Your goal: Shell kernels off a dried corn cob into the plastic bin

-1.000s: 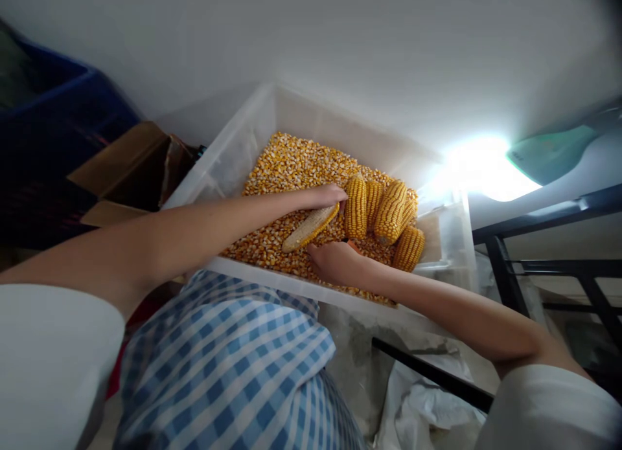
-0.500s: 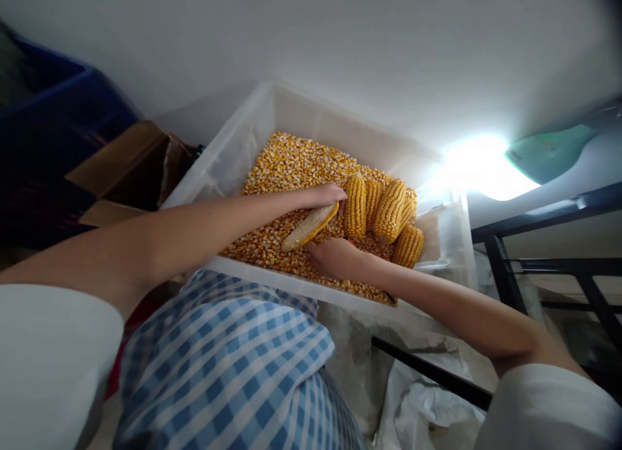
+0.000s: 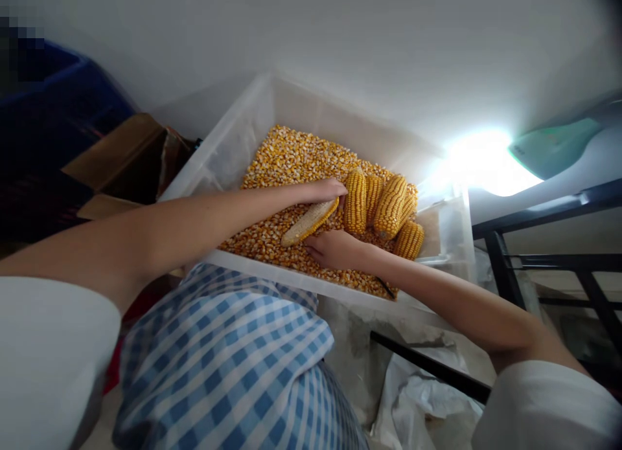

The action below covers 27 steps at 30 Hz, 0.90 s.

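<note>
A partly stripped corn cob (image 3: 308, 225) lies slantwise over loose corn kernels (image 3: 301, 155), its pale bare side facing up and a yellow row of kernels along its lower right edge. My left hand (image 3: 328, 190) is closed around its upper right end, fingers partly hidden. Closed against the cob's lower edge is my right hand (image 3: 334, 249), its fingertips bent at the kernel row and partly out of sight. Just right of my hands, several full yellow corn cobs (image 3: 356, 201) rest on the kernels. A translucent plastic bin (image 3: 272, 272) holds all of this.
A bright lamp (image 3: 490, 162) shines at the right beside a black metal frame (image 3: 505, 269). Left of the bin are an open cardboard box (image 3: 116, 152) and a blue crate (image 3: 92, 94). A thin dark object (image 3: 386, 288) lies at the bin's near edge, above white plastic sheeting (image 3: 427, 398).
The view has shifted slightly. My right hand has moved a little up along with the scene and its fingers have shifted slightly at the cob. My left hand keeps its hold.
</note>
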Each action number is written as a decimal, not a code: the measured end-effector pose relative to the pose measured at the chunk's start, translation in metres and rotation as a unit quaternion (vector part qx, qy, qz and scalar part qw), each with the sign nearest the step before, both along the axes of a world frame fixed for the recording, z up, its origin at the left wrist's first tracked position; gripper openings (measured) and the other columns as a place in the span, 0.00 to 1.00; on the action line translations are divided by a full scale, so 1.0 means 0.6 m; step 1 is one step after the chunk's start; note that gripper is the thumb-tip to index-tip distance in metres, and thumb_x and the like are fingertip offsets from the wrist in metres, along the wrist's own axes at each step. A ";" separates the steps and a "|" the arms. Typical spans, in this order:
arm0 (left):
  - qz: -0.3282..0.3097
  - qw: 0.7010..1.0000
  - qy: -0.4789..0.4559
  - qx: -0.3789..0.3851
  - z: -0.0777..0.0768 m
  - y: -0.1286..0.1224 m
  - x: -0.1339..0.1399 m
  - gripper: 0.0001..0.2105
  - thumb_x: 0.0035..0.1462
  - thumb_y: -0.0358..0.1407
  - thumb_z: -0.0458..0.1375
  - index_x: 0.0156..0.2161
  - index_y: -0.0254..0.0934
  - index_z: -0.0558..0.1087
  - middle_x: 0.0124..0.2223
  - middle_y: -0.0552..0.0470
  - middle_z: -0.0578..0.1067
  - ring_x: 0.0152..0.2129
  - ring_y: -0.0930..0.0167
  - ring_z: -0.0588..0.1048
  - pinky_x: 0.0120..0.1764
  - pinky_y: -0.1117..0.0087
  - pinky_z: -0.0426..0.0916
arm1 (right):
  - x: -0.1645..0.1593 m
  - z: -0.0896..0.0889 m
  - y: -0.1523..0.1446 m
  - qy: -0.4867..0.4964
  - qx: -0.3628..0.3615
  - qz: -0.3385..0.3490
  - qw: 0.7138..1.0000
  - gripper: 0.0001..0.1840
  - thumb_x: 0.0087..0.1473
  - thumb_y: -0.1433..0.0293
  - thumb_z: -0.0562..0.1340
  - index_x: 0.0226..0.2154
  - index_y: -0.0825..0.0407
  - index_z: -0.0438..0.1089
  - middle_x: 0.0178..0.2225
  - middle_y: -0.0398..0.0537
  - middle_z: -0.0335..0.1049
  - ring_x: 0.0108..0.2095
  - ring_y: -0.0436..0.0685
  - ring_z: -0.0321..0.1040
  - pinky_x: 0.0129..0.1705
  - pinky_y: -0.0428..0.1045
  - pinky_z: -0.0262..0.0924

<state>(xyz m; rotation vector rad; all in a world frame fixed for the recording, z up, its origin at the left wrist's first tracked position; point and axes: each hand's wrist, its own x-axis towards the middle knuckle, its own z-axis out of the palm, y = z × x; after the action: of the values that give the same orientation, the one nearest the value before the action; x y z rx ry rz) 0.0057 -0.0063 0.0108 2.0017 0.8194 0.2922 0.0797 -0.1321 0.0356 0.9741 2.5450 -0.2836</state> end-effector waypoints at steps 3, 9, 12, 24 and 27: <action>-0.002 1.000 0.000 -0.004 0.002 0.000 0.002 0.12 0.47 0.27 0.43 0.19 0.31 0.66 0.21 0.55 0.68 0.22 0.77 0.66 0.31 0.79 0.60 | 0.001 0.000 0.000 0.004 -0.004 0.000 1.000 0.18 0.55 0.66 0.42 0.37 0.57 0.62 0.30 0.53 0.68 0.29 0.55 0.65 0.29 0.46 0.54; -0.008 1.000 0.004 0.012 -0.011 0.008 0.005 0.13 0.48 0.28 0.43 0.21 0.29 0.67 0.23 0.53 0.70 0.22 0.77 0.66 0.31 0.78 0.59 | 0.003 -0.004 0.001 0.000 -0.016 -0.003 1.000 0.19 0.56 0.65 0.41 0.38 0.57 0.61 0.31 0.54 0.68 0.31 0.55 0.65 0.30 0.46 0.52; -0.010 1.000 0.006 0.018 -0.018 0.012 0.005 0.13 0.49 0.29 0.44 0.23 0.28 0.68 0.24 0.52 0.70 0.22 0.77 0.66 0.30 0.78 0.59 | 0.004 -0.005 0.002 -0.007 -0.021 -0.008 1.000 0.20 0.56 0.65 0.40 0.38 0.57 0.61 0.32 0.54 0.68 0.31 0.55 0.64 0.31 0.46 0.52; -0.017 0.999 0.031 0.030 -0.004 0.004 0.002 0.13 0.48 0.29 0.42 0.22 0.30 0.68 0.24 0.52 0.71 0.22 0.77 0.67 0.29 0.79 0.60 | 0.001 -0.001 0.002 -0.008 -0.028 -0.008 1.000 0.20 0.56 0.65 0.40 0.38 0.56 0.61 0.33 0.55 0.68 0.32 0.55 0.64 0.31 0.46 0.51; -0.032 0.998 0.027 0.050 -0.007 0.007 0.002 0.13 0.47 0.29 0.42 0.21 0.31 0.68 0.24 0.53 0.70 0.23 0.77 0.67 0.31 0.79 0.60 | 0.000 0.000 0.001 -0.008 -0.025 -0.007 1.000 0.19 0.56 0.65 0.40 0.38 0.56 0.61 0.32 0.54 0.68 0.31 0.55 0.64 0.31 0.47 0.52</action>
<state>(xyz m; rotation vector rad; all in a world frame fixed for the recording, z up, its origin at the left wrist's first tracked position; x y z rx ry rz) 0.0071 -0.0024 0.0068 2.1336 0.7858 0.2480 0.0800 -0.1313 0.0355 0.9735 2.5057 -0.3398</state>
